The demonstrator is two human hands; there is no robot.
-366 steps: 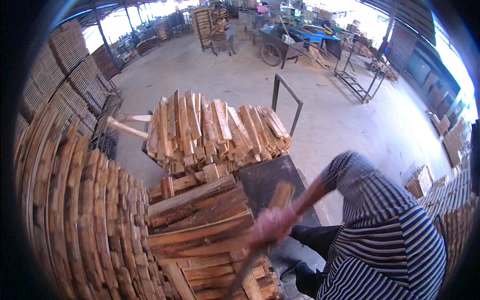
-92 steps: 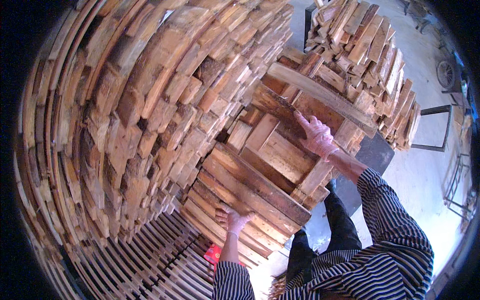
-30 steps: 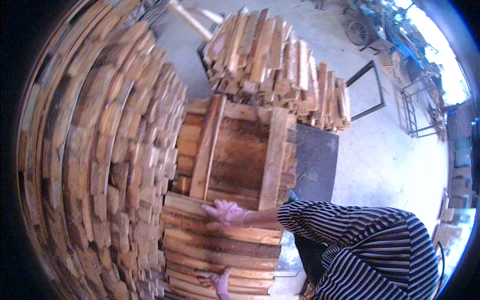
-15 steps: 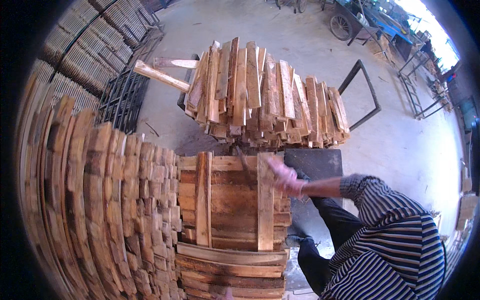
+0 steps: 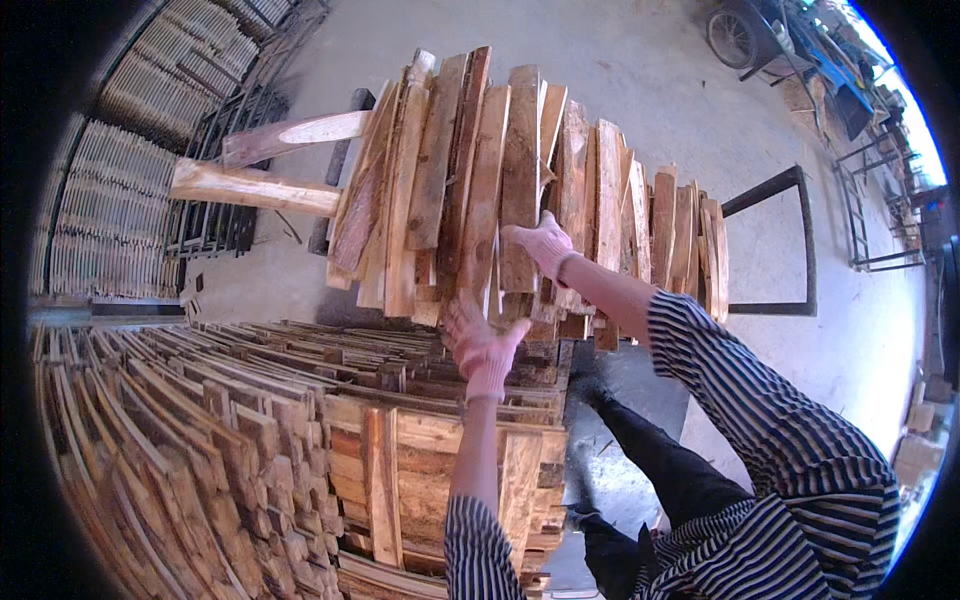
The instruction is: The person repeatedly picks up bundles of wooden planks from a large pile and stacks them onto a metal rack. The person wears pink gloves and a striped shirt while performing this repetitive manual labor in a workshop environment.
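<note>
Rough wooden boards (image 5: 482,190) stand on edge or lean in a thick row on a heap across the middle. My right hand (image 5: 545,248), in a pink glove, grips one wooden board (image 5: 520,150) near its lower part, thumb across its face and fingers at its right edge. Lower and to the left, my left hand (image 5: 483,350), also gloved in pink, has its fingers spread against the lower ends of the boards; its fingertips are slightly blurred. Below it is a stack of boards (image 5: 400,440) with two upright slats (image 5: 382,490) on its near side.
Tall stacked boards (image 5: 200,440) fill the lower left. Two loose boards (image 5: 255,188) jut leftward from the heap. A black metal frame (image 5: 808,240) stands at its right end. Racks of slats (image 5: 105,200) line the far left; a wheeled cart (image 5: 735,40) is at the far right.
My right hand has moved from the near stack up to the board heap and taken hold of a board. My left hand has come up to the heap. The view has shifted toward the heap.
</note>
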